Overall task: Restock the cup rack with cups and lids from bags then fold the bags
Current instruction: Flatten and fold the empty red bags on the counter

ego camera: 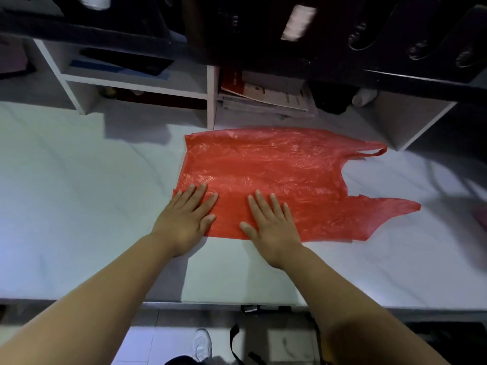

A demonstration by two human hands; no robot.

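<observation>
**Red bag spread flat under two palms**

A red plastic bag [276,175] lies flat on the white counter [79,193], its handles pointing to the right. The left hand [187,217] rests on its near left corner, fingers straight and together. The right hand [271,222] presses its near edge, fingers straight and slightly spread. Behind the bag, a white shelf [210,98] holds stacked papers [266,98].

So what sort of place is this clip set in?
Likely a shop or cafe work counter: a white marble-look countertop, white open shelves holding stacked papers, and a thin red plastic carrier bag lying flat on it.
</observation>
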